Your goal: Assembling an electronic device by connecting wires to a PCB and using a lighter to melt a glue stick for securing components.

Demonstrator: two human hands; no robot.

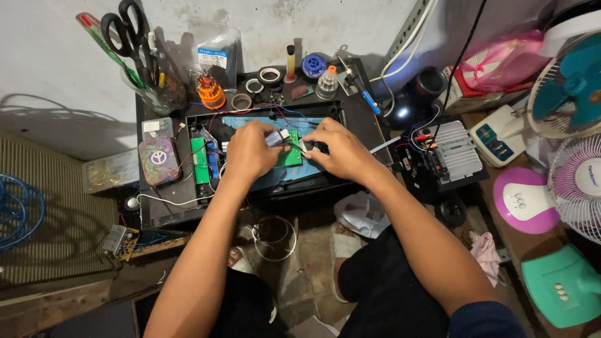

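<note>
Both my hands work over an opened black device (350, 109) with a blue inner panel and a green circuit board (292, 156). My left hand (249, 151) pinches a small grey-blue part (274, 138) just above the green board. My right hand (337, 148) grips a small black and silver piece (307, 146) right beside it, fingertips nearly touching those of the left hand. Red and black wires (275, 112) run across the top of the opened case. A second green board with blue cells (201, 160) lies at the left inside the case.
A cup holding scissors (128, 31) and pens stands at the back left. Tape rolls (270, 76), an orange screwdriver set (211, 92) and small bottles line the back edge. A silver amplifier box (456, 150) sits right, fans (573, 87) beyond it. A round sticker tin (158, 159) lies left.
</note>
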